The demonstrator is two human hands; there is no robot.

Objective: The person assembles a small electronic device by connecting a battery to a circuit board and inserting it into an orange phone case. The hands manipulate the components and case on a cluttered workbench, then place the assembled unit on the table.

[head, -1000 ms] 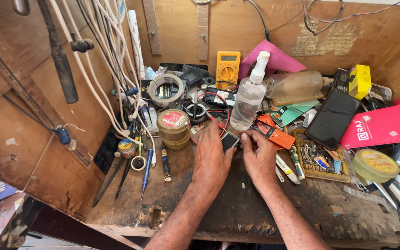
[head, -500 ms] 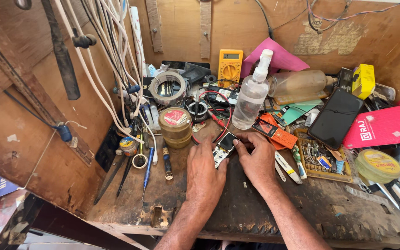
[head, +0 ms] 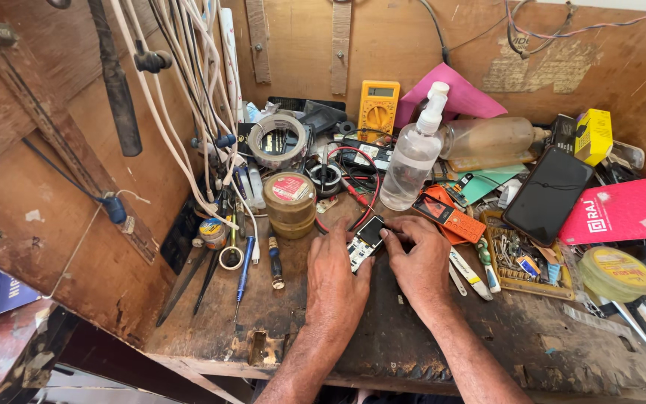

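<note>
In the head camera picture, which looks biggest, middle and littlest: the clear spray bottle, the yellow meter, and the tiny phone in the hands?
1. Clear spray bottle, the biggest.
2. Yellow meter. It lies farther back, so it may look smaller than it is.
3. Tiny phone, the littlest, held between the left hand and right hand.

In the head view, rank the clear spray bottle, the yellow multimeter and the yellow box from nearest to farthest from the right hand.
Measured from the right hand:
1. Clear spray bottle, just behind it.
2. Yellow multimeter, further back against the wall.
3. Yellow box, far to the right.
</note>
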